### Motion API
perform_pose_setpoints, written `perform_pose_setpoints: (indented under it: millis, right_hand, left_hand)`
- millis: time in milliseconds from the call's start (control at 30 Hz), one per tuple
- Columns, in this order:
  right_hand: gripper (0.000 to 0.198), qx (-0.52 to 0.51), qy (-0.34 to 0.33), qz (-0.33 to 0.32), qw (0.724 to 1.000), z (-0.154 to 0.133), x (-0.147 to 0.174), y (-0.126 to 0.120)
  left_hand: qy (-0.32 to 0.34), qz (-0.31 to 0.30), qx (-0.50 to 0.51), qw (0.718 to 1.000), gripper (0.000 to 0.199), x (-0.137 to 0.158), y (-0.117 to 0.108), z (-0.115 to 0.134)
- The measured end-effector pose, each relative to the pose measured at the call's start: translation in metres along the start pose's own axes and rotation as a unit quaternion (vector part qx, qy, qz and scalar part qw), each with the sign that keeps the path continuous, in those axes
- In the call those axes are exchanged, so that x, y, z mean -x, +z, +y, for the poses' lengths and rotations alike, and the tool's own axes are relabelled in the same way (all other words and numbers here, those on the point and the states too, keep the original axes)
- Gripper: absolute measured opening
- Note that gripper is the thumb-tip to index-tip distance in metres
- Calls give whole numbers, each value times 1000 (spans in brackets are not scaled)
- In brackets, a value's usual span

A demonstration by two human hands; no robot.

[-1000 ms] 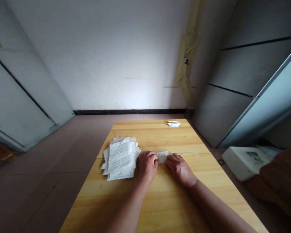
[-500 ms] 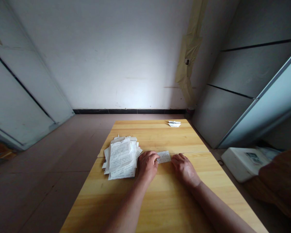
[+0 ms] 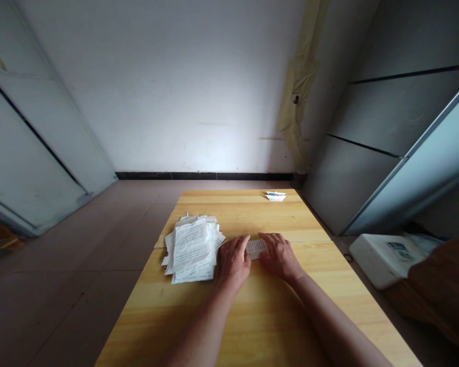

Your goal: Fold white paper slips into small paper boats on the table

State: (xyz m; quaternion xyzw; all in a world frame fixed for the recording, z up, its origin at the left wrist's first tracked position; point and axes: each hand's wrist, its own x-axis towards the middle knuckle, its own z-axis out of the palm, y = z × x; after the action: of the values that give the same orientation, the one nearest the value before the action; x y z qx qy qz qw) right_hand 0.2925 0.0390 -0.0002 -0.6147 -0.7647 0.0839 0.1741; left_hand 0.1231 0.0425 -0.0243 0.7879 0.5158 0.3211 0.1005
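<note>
A small folded piece of printed paper lies between my hands at the middle of the wooden table. At its left end, my left hand grips the edge, thumb on the near side and fingers pointing forward. My right hand closes on the right end, its fingers reaching over the far edge and covering that end. The paper's middle shows lines of print; its ends are hidden under the fingers.
Left of my hands sits an untidy stack of printed sheets. A folded paper boat stands near the far right edge of the wooden table. On the floor to the right is a white box.
My right hand has moved left from beside the paper onto its right end. The fingers of my left hand have straightened forward a little. The stack and boat stay put.
</note>
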Motion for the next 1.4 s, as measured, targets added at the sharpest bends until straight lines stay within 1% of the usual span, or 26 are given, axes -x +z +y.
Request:
perform_pose_setpoints:
  millis: [200, 467, 600, 700, 900, 1067, 1200, 1300, 1400]
  right_hand:
    - [54, -25, -1, 13, 1000, 6, 4, 5]
    - [59, -37, -21, 35, 998, 8, 6, 10]
    - [60, -52, -41, 46, 997, 6, 6, 12]
    - [60, -73, -55, 58, 994, 7, 5, 13]
    - [57, -93, -91, 80, 988, 9, 5, 14]
    - [56, -97, -128, 84, 983, 8, 6, 13]
    - [56, -95, -138, 86, 982, 6, 6, 15]
    - [50, -101, -143, 108, 979, 6, 5, 15]
    - [31, -117, -161, 138, 970, 7, 6, 11]
  left_hand:
    - [-31, -10, -4, 999, 56, -2, 0, 4]
    - [-18, -2, 5, 1000, 61, -1, -2, 2]
    - [-30, -19, 12, 999, 66, -2, -6, 7]
    - [-26, -26, 25, 999, 69, -2, -11, 12]
    - [8, -10, 40, 999, 74, 0, -15, 14]
    - [28, 22, 58, 998, 77, 3, -8, 10]
    - [34, 33, 98, 994, 79, 5, -3, 9]
    - [36, 33, 127, 991, 79, 5, -1, 8]
    - [41, 27, 134, 990, 83, 6, 0, 6]
